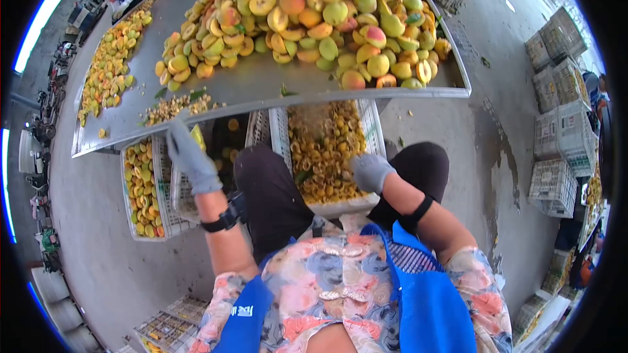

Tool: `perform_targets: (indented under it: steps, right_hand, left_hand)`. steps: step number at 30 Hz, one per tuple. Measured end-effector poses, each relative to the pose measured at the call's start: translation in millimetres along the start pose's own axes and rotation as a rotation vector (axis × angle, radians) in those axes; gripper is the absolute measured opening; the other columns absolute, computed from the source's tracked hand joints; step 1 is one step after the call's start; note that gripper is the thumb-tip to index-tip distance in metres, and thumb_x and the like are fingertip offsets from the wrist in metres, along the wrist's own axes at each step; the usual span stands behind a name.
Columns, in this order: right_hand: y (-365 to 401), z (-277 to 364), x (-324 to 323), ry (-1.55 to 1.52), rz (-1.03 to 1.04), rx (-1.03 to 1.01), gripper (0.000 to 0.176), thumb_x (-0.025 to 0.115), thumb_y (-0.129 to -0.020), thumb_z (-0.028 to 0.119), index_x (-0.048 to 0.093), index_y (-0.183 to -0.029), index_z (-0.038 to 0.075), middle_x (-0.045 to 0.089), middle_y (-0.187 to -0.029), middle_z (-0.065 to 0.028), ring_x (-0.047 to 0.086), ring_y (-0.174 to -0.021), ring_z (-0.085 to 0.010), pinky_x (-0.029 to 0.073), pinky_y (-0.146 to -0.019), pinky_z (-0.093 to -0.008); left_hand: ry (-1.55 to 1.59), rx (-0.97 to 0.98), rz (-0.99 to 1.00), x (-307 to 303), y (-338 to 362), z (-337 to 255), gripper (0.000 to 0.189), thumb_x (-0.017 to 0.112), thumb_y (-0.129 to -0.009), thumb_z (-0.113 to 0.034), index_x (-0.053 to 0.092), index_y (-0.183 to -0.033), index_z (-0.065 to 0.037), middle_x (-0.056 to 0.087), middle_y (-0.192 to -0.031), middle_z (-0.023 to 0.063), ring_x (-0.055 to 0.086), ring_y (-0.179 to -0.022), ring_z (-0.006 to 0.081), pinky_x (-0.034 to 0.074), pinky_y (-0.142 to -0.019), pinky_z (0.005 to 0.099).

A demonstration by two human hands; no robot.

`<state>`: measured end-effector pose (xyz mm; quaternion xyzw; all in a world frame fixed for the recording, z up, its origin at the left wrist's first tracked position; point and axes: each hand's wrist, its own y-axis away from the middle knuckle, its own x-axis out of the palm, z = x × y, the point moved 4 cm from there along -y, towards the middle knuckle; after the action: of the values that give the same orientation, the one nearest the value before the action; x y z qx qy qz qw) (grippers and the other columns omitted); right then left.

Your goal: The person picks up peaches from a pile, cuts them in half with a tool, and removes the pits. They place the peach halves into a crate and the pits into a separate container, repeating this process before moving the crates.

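Pit pile point(171, 111) on worktop point(252, 91) lies just fwd of L hand point(191, 157), long axis approx. along edge; R hand point(371, 172) farther. Fingers' grip: can't tell, both.

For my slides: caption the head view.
Fruit heaped on a metal table; gloved left hand at its edge, right hand by crated cut fruit.
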<state>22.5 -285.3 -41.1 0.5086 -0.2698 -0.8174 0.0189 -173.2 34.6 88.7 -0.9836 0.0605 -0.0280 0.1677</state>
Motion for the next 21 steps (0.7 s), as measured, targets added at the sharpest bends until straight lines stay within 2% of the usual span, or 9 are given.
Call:
perform_targets:
  steps: [2,4,5,9,10,13,16,19,21]
  right_hand:
    - [-7,-8,-21,0.036,0.038,0.015,0.027,0.058,-0.086,0.017,0.063,-0.111,0.007,0.069,-0.096,-0.0178,0.069,-0.093,-0.0351,0.054,-0.081,-0.0466]
    - [-1,-3,-69,0.030,0.008,0.090,0.026,0.058,-0.086,0.018,0.064,-0.109,0.006,0.069,-0.097,-0.0195,0.069,-0.093,-0.0359,0.054,-0.081,-0.0471]
    - [-19,-22,-73,-0.124,-0.143,0.212,0.026,0.059,-0.087,0.020,0.062,-0.109,0.006,0.066,-0.102,-0.0210,0.068,-0.094,-0.0377,0.053,-0.081,-0.0485]
    - [-34,-30,-206,-0.016,-1.033,-0.094,0.030,0.066,-0.086,0.021,0.060,-0.112,0.009,0.062,-0.106,-0.0172,0.061,-0.098,-0.0378,0.052,-0.081,-0.0479]
    - [-45,-33,-239,0.054,-1.195,-0.132,0.030,0.067,-0.086,0.022,0.061,-0.113,0.010,0.062,-0.108,-0.0165,0.061,-0.097,-0.0375,0.051,-0.080,-0.0479]
    - [-87,-55,-321,0.216,-1.300,-0.130,0.024,0.067,-0.087,0.024,0.065,-0.107,0.011,0.065,-0.106,-0.0129,0.062,-0.097,-0.0363,0.052,-0.083,-0.0463]
    - [-136,-88,-374,0.265,-1.280,0.020,0.032,0.063,-0.089,0.033,0.066,-0.114,0.012,0.065,-0.113,-0.0124,0.061,-0.107,-0.0368,0.050,-0.091,-0.0480]
    - [-201,-130,-390,0.015,-1.156,0.106,0.041,0.061,-0.089,0.038,0.065,-0.123,0.016,0.061,-0.125,-0.0143,0.056,-0.119,-0.0373,0.047,-0.098,-0.0488]
    - [-221,-120,-391,0.149,-1.168,0.183,0.044,0.061,-0.088,0.042,0.063,-0.127,0.021,0.056,-0.133,-0.0136,0.052,-0.125,-0.0380,0.045,-0.102,-0.0485]
  left_hand:
    - [0.063,-0.060,-0.068,-8,-22,-15,0.039,0.049,-0.105,-0.026,0.061,-0.126,0.004,0.062,-0.119,0.0071,0.055,-0.104,0.0130,0.046,-0.091,0.0257]
    - [-0.062,0.067,0.017,7,-40,-24,0.033,0.050,-0.105,-0.020,0.062,-0.124,0.004,0.063,-0.121,0.0063,0.056,-0.107,0.0142,0.047,-0.094,0.0298]
    - [-0.093,0.129,0.090,21,-52,-23,0.033,0.050,-0.104,-0.019,0.061,-0.124,0.004,0.063,-0.121,0.0064,0.057,-0.108,0.0147,0.046,-0.095,0.0302]
    - [-0.241,0.540,0.369,124,-91,-41,0.023,0.054,-0.100,-0.012,0.066,-0.115,0.001,0.068,-0.117,0.0122,0.062,-0.109,0.0193,0.047,-0.096,0.0309]
    - [-0.249,0.533,0.414,153,-99,-45,0.021,0.056,-0.099,-0.012,0.067,-0.112,0.001,0.069,-0.114,0.0138,0.064,-0.107,0.0223,0.048,-0.096,0.0320]
    - [-0.348,0.763,0.428,235,-133,-29,0.021,0.059,-0.096,-0.016,0.069,-0.106,-0.001,0.070,-0.108,0.0176,0.067,-0.101,0.0319,0.051,-0.092,0.0372]
    - [-0.499,0.662,0.639,302,-172,15,0.024,0.060,-0.093,-0.026,0.068,-0.108,-0.009,0.070,-0.110,0.0145,0.065,-0.104,0.0342,0.049,-0.092,0.0427]
    - [-0.710,0.616,0.503,331,-166,51,0.031,0.057,-0.093,-0.034,0.064,-0.116,-0.014,0.070,-0.114,0.0109,0.064,-0.104,0.0334,0.046,-0.093,0.0455]
    - [-0.751,0.613,0.516,336,-164,51,0.036,0.059,-0.093,-0.033,0.061,-0.123,-0.013,0.069,-0.115,0.0138,0.065,-0.104,0.0355,0.048,-0.092,0.0458]
